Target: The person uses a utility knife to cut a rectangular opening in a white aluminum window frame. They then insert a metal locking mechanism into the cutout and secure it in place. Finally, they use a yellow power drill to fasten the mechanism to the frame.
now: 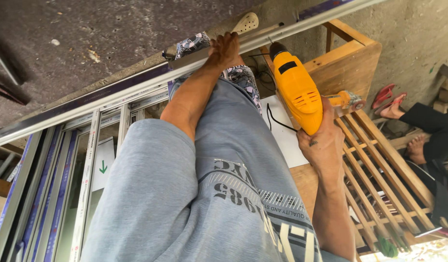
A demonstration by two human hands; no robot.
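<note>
Left hand (225, 48) clamped over long aluminium rail (136, 87), pressing it down. Right hand (325, 140) grips yellow power drill (296, 90), chuck end touching the rail. Wooden slatted frame (379, 155) just beside the drill.

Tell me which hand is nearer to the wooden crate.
Right. The right hand grips the yellow drill just in front of the wooden crate. The left hand presses on the long metal rail, farther from the crate.
</note>
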